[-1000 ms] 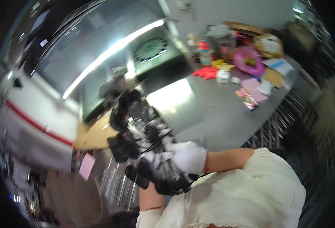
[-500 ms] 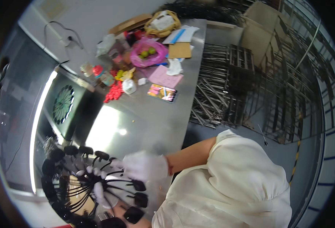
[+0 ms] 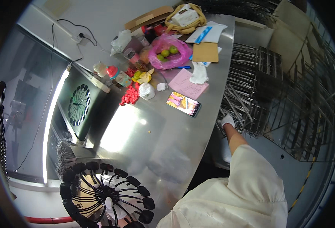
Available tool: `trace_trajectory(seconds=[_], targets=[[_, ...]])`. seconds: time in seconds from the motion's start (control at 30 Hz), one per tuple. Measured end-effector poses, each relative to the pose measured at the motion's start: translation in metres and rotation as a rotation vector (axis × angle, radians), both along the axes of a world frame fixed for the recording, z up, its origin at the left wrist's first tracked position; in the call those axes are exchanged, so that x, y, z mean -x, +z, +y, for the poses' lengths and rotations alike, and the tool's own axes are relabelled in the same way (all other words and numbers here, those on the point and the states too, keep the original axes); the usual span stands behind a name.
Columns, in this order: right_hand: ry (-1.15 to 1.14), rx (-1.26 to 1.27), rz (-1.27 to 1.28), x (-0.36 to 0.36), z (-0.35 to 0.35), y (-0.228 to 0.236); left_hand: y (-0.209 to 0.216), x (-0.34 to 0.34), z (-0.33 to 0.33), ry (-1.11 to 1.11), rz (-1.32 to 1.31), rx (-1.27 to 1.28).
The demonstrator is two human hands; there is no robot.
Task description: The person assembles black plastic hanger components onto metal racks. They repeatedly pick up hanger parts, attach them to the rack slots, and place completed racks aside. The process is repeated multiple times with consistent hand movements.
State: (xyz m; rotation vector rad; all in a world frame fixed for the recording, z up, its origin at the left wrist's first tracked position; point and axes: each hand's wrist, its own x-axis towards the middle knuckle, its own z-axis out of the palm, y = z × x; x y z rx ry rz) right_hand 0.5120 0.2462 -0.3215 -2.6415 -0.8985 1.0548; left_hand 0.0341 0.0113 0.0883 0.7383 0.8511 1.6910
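My left hand (image 3: 108,205), in a white glove, grips the middle of a bundle of thin black rods with flat black paddle-like ends (image 3: 121,173). The rods fan out in a ring over the lower left of the steel table (image 3: 163,150), and some fingers show between them. Out past the table's right edge, my right hand (image 3: 227,121), also white-gloved, touches a pile of thin metal rods or frames (image 3: 239,104). Its fingers are too small and hidden to read.
A lit phone (image 3: 183,103) lies beside a pink paper (image 3: 188,84). Behind are a pink bag of green fruit (image 3: 156,53), a red-capped bottle (image 3: 116,74) and small red pieces (image 3: 130,96). Grey wire bristles (image 3: 64,155) stand left. Metal racks (image 3: 300,110) fill the right side.
My right hand has left the black rods and swung right, beyond the table edge, to the metal pile. The left hand keeps the bundle. The whole view has shifted slightly.
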Motion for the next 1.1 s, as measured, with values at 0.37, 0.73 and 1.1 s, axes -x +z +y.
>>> trace_trajectory(seconds=[0.37, 0.73, 1.1], targets=[[-0.242, -0.340, -0.227, -0.095, -0.049, 0.053, -0.009, 0.009, -0.017, 0.019, 0.030, -0.049], [0.188, -1.027, -0.225, -0.016, -0.159, 0.305, 0.000, 0.066, -0.062, 0.067, 0.116, -0.279], [1.974, -0.875, -0.010, 0.258, -0.128, 0.309, -0.004, 0.158, -0.161, -0.032, -0.001, -0.201]])
